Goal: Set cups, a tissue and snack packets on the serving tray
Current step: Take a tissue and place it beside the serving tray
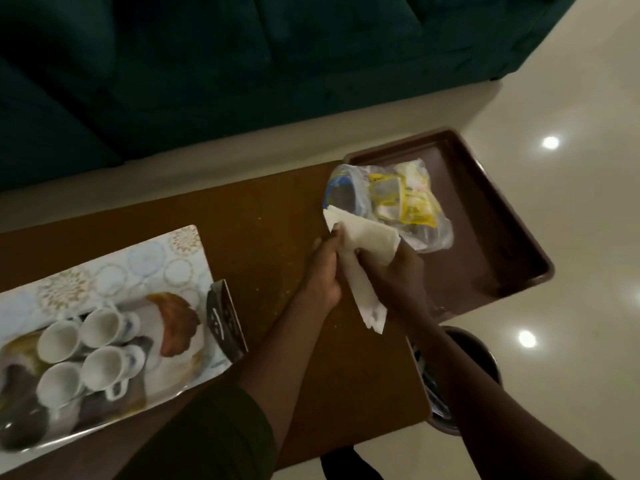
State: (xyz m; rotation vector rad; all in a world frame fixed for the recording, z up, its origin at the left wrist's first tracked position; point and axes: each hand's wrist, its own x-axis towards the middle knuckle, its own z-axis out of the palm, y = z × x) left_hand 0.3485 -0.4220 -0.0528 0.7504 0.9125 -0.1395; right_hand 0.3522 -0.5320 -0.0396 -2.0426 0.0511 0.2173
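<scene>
Both hands hold a white tissue (360, 258) above the brown table, near its right end. My left hand (323, 271) grips its left edge and my right hand (398, 275) grips its right side. Just beyond the tissue, several snack packets (391, 199) in clear and yellow wrap lie on the dark brown tray (498, 237). At the left, several white cups (86, 351) stand on a patterned white tray (145, 258).
A dark patterned packet (225, 323) leans at the white tray's right edge. The brown table (263, 216) runs under both trays; the brown tray overhangs its right end. A dark bin (471, 368) stands on the pale floor below right. A dark green sofa (242, 64) lies beyond.
</scene>
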